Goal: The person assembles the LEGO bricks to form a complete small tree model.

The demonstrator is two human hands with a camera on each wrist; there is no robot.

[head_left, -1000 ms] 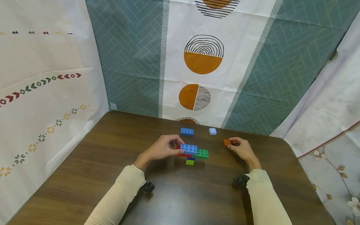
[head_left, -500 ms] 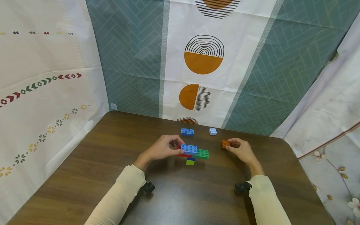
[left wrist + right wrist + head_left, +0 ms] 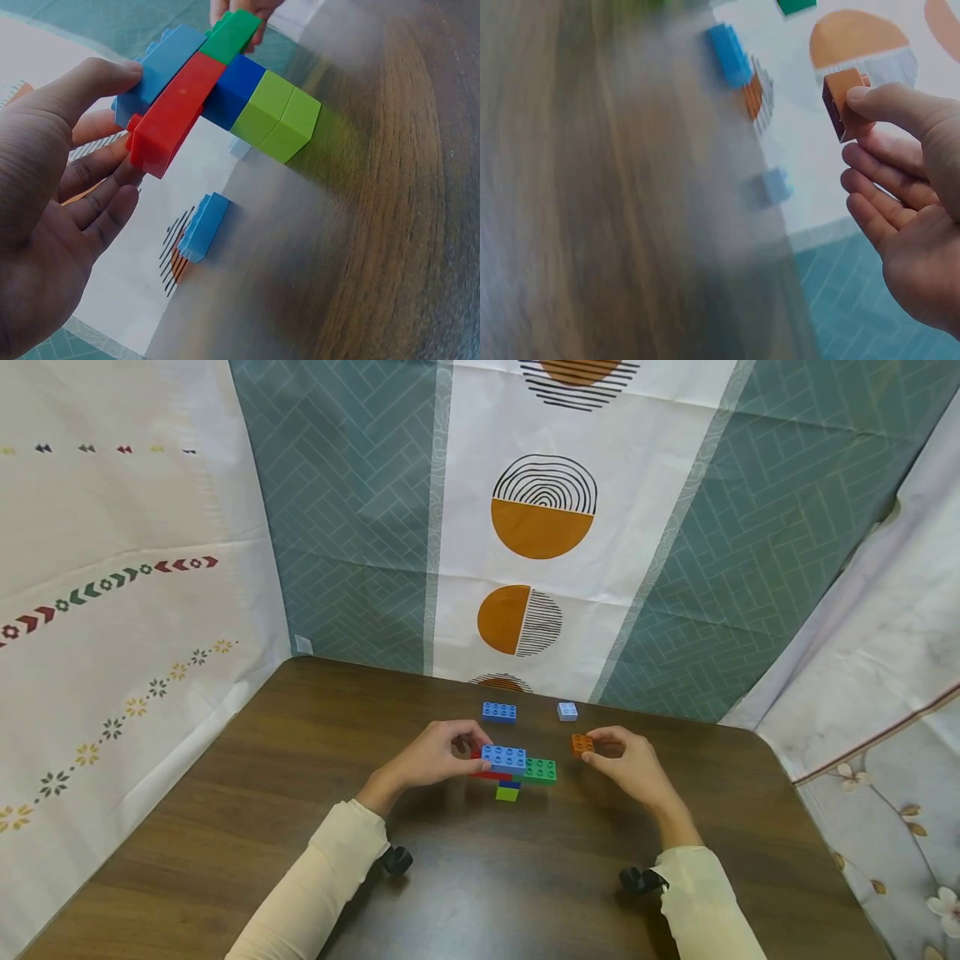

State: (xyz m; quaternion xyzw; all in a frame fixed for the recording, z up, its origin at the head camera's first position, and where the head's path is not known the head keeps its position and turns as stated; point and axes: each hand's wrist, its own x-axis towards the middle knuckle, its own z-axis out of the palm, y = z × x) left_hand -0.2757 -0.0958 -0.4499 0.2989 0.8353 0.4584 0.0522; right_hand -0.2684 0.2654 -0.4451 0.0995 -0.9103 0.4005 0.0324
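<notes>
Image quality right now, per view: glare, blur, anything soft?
Head: mostly sharp, pale glare on the near middle of the tabletop. Left wrist: lime-green bricks clear-edged, with a greenish reflection on the glossy wood beside them. Right wrist: tabletop heavily smeared, small pale brick soft; orange brick in the right hand noticeably crisper.

Nine toy bricks [image 3: 499, 712], two hands [image 3: 426, 755]

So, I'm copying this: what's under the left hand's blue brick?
A red brick and green brick, then a dark blue brick and lime part; covered studs can't be seen.
</notes>
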